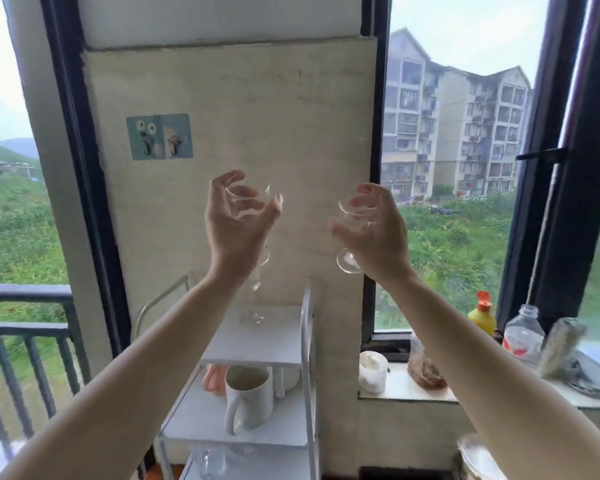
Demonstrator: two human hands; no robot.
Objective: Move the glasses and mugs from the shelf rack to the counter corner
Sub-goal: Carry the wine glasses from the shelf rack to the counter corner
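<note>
Both my hands are raised in front of the wall, each curled round the bowl of a clear stemmed glass. My left hand (238, 220) grips one glass (248, 197). My right hand (373, 230) grips the other glass (349, 261), whose round foot shows below my palm. Below stands the white shelf rack (253, 344). Another clear stemmed glass (253, 313) stands on its top shelf, its upper part hidden behind my left wrist. A white mug (248, 398) sits on the middle shelf, and a clear glass mug (210, 462) is on the lowest shelf.
A pink object (213, 379) lies behind the white mug. The window sill (406, 386) at right carries a white lidded pot (373, 370), a yellow bottle (482, 315), a clear plastic bottle (523, 336) and a tall jar (561, 344). A balcony railing (25, 327) runs at left.
</note>
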